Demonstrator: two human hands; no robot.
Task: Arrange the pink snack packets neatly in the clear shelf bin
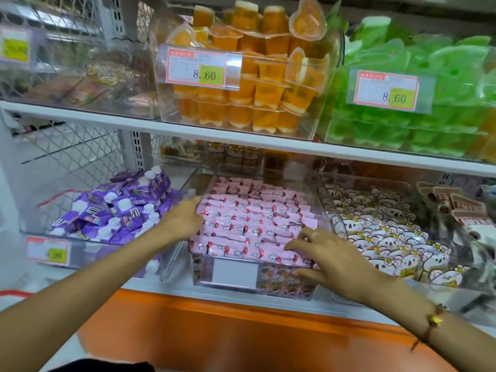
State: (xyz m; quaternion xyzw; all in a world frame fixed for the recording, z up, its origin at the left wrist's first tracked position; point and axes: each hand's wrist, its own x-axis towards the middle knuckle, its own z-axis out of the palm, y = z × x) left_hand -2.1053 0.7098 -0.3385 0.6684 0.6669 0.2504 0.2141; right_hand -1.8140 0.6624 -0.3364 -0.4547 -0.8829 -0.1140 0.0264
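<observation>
Several pink snack packets (249, 218) lie in tidy rows inside a clear shelf bin (204, 275) on the lower shelf. My left hand (182, 218) rests flat against the bin's left side, fingers touching the leftmost packets. My right hand (324, 253) lies on the front right rows with its fingers spread, fingertips on the packets and the thumb by the bin's front wall. Neither hand grips a packet. A blank white label holder sits on the bin's front.
A clear bin of purple pouches (120, 210) stands to the left, a bin of white bear-print packets (381, 232) to the right. Above are bins of orange jelly cups (241, 84) and green jelly cups (429, 84). An orange shelf edge (241, 326) runs below.
</observation>
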